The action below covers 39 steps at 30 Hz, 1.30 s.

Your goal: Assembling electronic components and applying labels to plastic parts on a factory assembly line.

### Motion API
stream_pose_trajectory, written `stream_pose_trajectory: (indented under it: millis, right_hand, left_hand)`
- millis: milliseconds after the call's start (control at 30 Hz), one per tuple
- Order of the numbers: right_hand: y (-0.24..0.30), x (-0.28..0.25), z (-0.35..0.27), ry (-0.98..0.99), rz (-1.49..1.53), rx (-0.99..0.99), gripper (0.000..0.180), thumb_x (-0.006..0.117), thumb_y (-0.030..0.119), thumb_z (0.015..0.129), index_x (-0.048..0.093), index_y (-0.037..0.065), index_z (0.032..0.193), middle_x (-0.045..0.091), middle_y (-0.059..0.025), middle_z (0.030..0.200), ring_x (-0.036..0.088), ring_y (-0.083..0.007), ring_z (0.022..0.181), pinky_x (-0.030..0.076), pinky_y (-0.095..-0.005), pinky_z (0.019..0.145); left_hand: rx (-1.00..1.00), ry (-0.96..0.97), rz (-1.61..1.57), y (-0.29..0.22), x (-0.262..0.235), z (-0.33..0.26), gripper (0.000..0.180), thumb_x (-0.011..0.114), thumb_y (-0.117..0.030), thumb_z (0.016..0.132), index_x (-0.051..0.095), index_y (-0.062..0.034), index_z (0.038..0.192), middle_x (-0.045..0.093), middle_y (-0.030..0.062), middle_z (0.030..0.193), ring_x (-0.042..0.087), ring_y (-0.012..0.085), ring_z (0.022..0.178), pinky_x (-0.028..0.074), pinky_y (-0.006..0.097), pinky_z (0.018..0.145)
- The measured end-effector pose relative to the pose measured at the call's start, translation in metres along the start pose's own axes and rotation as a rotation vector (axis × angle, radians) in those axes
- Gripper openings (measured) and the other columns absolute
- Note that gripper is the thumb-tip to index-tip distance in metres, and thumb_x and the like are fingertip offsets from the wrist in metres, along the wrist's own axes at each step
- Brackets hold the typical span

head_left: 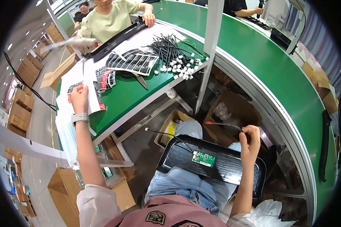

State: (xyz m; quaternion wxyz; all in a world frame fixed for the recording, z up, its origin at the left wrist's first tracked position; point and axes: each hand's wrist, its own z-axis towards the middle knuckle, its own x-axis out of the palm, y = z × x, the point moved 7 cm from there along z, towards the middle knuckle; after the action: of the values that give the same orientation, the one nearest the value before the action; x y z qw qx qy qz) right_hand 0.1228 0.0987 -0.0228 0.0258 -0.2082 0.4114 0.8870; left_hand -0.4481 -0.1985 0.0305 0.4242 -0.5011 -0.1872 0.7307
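Note:
At the left of the green table, my left hand (80,99) has its fingers closed at a white sheet of red and black labels (100,99). My right hand (251,140), raised over my lap, pinches a thin strip with a red end (222,124), seen nearly edge-on. Below it, a black plastic housing (227,162) lies across my thighs. Inside the housing sits a small green circuit board (203,159). A black cable with a white connector (161,132) reaches out over the housing's left edge.
Scissors (141,81), more label sheets (132,61) and a pile of black cables with white connectors (180,68) lie on the table. Across it, a person handles a long black housing (115,41). A white post (213,30) and a green conveyor (269,68) stand right.

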Motion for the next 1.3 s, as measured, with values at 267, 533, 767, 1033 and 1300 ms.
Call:
stream_pose_trajectory:
  millis: [267, 533, 767, 1033, 1300]
  right_hand:
    - [-0.073, 0.015, -0.068, 0.555, -0.590, 0.035, 0.093, 0.087, 0.009, 0.059, 0.044, 0.012, 0.142, 0.067, -0.0169, 0.101, 0.064, -0.0346, 0.096, 0.050, -0.0411, 0.081]
    - [-0.059, -0.010, -0.064, 0.162, -0.324, 0.103, 0.061, 0.076, -0.004, 0.064, 0.061, 0.011, 0.122, 0.073, -0.0136, 0.086, 0.070, -0.0305, 0.079, 0.054, -0.0359, 0.073]
    - [-0.024, -0.064, -0.102, -0.042, -0.488, -0.037, 0.056, 0.060, -0.013, 0.062, 0.060, 0.000, 0.116, 0.073, -0.0122, 0.099, 0.068, -0.0326, 0.095, 0.051, -0.0393, 0.088]
    - [0.025, -0.066, -0.085, -0.029, 0.345, 0.301, 0.035, 0.077, 0.020, 0.080, 0.061, -0.005, 0.101, 0.058, -0.0133, 0.098, 0.064, -0.0220, 0.091, 0.052, -0.0312, 0.079]
    - [0.034, -0.019, -0.081, 0.101, 0.675, 0.700, 0.008, 0.068, -0.003, 0.086, 0.060, -0.004, 0.087, 0.063, -0.0065, 0.078, 0.062, -0.0111, 0.063, 0.049, -0.0223, 0.058]
  left_hand:
    - [0.805, -0.028, 0.124, -0.183, 0.014, -0.172, 0.024, 0.067, -0.013, 0.082, 0.064, -0.0027, 0.103, 0.061, 0.0162, 0.111, 0.058, 0.0345, 0.103, 0.047, 0.045, 0.089]
    - [1.361, 0.889, 0.054, -0.180, 0.163, -0.348, 0.052, 0.067, -0.043, 0.084, 0.058, -0.0073, 0.120, 0.062, 0.0094, 0.111, 0.060, 0.0250, 0.108, 0.047, 0.039, 0.088]
    - [1.126, 1.094, -0.088, -0.206, 0.134, -0.352, 0.046, 0.071, -0.042, 0.080, 0.059, -0.0096, 0.111, 0.062, 0.0072, 0.089, 0.062, 0.0263, 0.080, 0.048, 0.040, 0.070]
    - [0.822, 0.999, -0.064, -0.204, 0.105, -0.367, 0.023, 0.063, -0.025, 0.090, 0.064, -0.0036, 0.098, 0.063, 0.0106, 0.091, 0.060, 0.0305, 0.086, 0.042, 0.040, 0.081]
    - [0.355, 1.120, -0.706, -0.193, 0.101, -0.357, 0.013, 0.056, -0.006, 0.089, 0.066, 0.0015, 0.093, 0.068, 0.0134, 0.092, 0.063, 0.0301, 0.090, 0.047, 0.040, 0.083]
